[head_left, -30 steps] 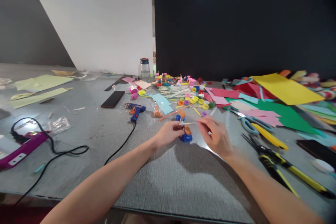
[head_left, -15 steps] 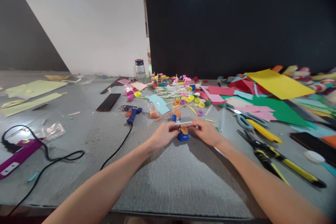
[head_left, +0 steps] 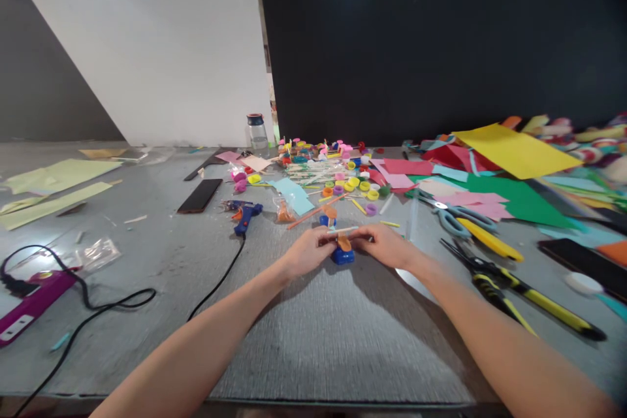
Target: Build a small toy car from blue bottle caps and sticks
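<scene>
My left hand (head_left: pixel 308 252) and my right hand (head_left: pixel 386 246) meet over the middle of the table, thumbs and fingers pinched. Between their fingertips runs a thin pale stick (head_left: pixel 343 230), one end in each hand. Just below it is a small blue block (head_left: pixel 343 257) with an orange rounded piece (head_left: pixel 345 243) on top. A second blue block (head_left: pixel 325 220) and orange piece (head_left: pixel 331 211) show just beyond the stick. The fingers partly cover these pieces, so I cannot tell how they join.
A blue glue gun (head_left: pixel 248 214) with a black cord lies left, near a dark phone (head_left: pixel 200 196). Colourful rings and sticks (head_left: pixel 313 173) spread ahead. Scissors (head_left: pixel 453 219), pliers (head_left: pixel 494 277) and coloured paper (head_left: pixel 519 150) lie right. A purple power strip (head_left: pixel 42 300) sits far left.
The view has shifted slightly. Both hands stay pinched on the stick over the blue and orange pieces, with little visible movement.
</scene>
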A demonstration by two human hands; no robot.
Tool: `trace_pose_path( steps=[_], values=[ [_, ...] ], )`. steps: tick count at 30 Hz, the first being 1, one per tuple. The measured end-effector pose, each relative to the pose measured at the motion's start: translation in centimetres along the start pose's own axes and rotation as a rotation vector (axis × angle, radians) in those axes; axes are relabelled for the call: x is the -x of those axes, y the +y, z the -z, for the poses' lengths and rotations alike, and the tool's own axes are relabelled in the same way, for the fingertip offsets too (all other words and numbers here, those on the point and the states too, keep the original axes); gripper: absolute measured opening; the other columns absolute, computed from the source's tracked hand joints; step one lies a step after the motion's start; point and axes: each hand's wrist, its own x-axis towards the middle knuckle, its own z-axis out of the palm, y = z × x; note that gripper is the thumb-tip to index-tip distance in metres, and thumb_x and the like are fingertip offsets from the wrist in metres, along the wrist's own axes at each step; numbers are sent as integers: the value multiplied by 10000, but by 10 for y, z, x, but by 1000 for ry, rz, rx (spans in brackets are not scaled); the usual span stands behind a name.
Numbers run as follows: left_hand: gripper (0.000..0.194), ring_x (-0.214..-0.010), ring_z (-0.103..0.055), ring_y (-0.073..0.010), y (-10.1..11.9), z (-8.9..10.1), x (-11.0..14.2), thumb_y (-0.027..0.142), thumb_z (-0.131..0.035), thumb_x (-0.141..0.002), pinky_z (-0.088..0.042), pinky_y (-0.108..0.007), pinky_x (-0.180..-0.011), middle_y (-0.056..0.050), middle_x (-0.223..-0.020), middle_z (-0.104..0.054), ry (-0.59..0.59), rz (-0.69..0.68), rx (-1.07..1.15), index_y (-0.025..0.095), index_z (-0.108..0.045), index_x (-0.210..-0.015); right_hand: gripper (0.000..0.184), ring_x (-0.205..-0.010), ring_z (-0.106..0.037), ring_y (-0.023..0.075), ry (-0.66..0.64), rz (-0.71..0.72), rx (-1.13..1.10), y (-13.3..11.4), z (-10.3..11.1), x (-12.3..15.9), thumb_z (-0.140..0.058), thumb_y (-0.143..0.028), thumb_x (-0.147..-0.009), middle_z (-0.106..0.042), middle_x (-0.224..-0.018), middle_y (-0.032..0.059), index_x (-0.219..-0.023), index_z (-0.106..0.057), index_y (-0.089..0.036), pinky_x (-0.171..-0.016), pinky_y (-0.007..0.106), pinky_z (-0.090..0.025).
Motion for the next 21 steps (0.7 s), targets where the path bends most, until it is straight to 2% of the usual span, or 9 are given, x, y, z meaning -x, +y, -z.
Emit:
trace_pose_path(
  steps=[5,7,12,17,21],
  values=[
    [247,-918,-647,-206,2,-1,-1,192,-581,-853,-499,-319,-854,-90,-987,-737,-49,23,61,137,-761,-1013,310,-831,-664,176,-241,57,-187,-2,20,6,-616,-240,-859,-752,-999,46,-1143,-728,-189,-742,312,-518],
    [240,-891,-642,-198,3,-4,-1,184,-578,-851,-500,-316,-840,-81,-966,-736,-55,32,68,145,-757,-1006,343,-816,-642,165,-282,49,-220,-5,23,8,-697,-262,-811,-738,-1015,36,-1148,-709,-201,-731,301,-508],
    [174,-762,-595,-163,8,-12,2,180,-580,-845,-475,-267,-709,-62,-847,-700,29,64,5,134,-729,-922,334,-720,-585,154,-187,52,-182,-10,12,10,-837,-311,-692,-684,-852,-4,-972,-688,-205,-651,287,-478],
    [136,-687,-548,-137,7,-17,5,193,-556,-870,-430,-247,-652,-29,-753,-640,159,66,-29,145,-683,-857,311,-723,-608,171,-85,-29,-146,-12,1,8,-804,-332,-717,-684,-830,12,-954,-668,-184,-650,297,-475],
    [120,-640,-543,-131,3,-20,7,216,-576,-876,-395,-237,-599,-9,-683,-596,255,116,-34,147,-660,-824,296,-781,-632,190,-14,-57,-158,-16,5,7,-768,-329,-740,-715,-910,51,-979,-690,-172,-703,324,-484]
  ],
)
